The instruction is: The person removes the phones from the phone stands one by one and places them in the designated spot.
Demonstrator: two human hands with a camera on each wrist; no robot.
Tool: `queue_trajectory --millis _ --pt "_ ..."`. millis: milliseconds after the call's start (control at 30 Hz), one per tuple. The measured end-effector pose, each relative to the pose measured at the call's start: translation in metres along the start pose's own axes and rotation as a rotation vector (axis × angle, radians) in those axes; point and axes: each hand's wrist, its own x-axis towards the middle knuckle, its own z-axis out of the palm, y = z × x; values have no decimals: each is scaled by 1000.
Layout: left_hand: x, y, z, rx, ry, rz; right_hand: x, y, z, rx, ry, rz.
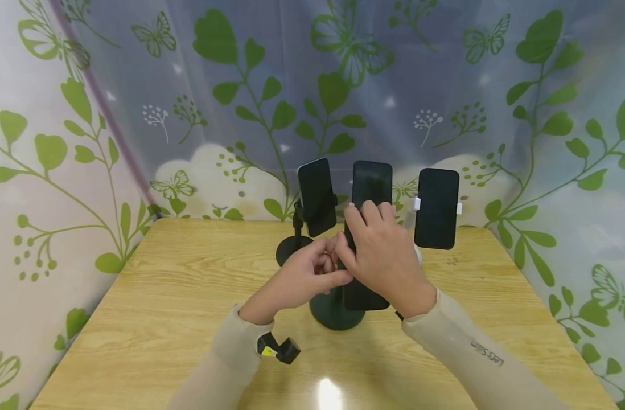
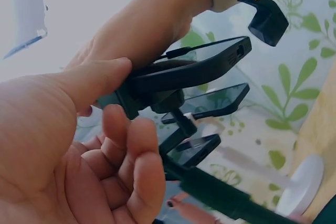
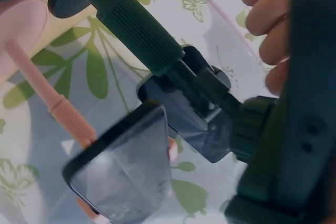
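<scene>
Facing me is a black phone (image 1: 361, 295), tilted in the clamp of a dark green phone stand (image 1: 338, 313). My right hand (image 1: 389, 256) lies across the phone and grips it, fingers bent over the screen and thumb at the left edge. At the phone's left edge, my left hand (image 1: 312, 270) pinches the stand's clamp (image 2: 123, 98) between thumb and bent index finger; its other fingers curl loosely below. The right wrist view has the phone's dark back (image 3: 315, 77) close up, hiding most of the right hand. A ribbed green pole (image 3: 139, 32) runs down from the holder.
Behind stand a phone (image 1: 316, 196) on a black stand, a middle phone (image 1: 372, 179) partly covered by my right hand, and a phone (image 1: 435, 210) in a white clamp. The right wrist view includes a pink stand (image 3: 39, 80). A leaf-patterned curtain (image 1: 271, 68) borders the wooden table (image 1: 179, 319).
</scene>
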Motion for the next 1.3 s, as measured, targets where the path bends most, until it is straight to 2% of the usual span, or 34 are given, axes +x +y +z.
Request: queue_trajectory --millis 167,333,533,667,767,833,900,1100,1300 --pt "6 -6 -2 -91 -24 13 4 -1 -7 -10 -46 -34" --pt "10 -5 -6 -91 -33 36 10 0 -14 -48 -85 -80" --pt "12 -8 -5 -124 -50 43 11 3 -17 -34 -119 -80" --pt "13 -13 1 -274 -111 53 8 4 -18 -15 -127 -64" --pt "15 -19 7 -411 -171 33 5 4 -18 11 -121 -61" --pt "16 -23 10 -472 -203 16 3 4 -19 32 -116 -64" --pt "18 -27 12 -513 -225 2 1 4 -19 44 -113 -67" --pt "22 -34 17 -613 -289 28 -1 2 -20 70 -110 -54" --pt "22 -30 23 -657 -253 -3 0 4 -21 67 -104 -34"
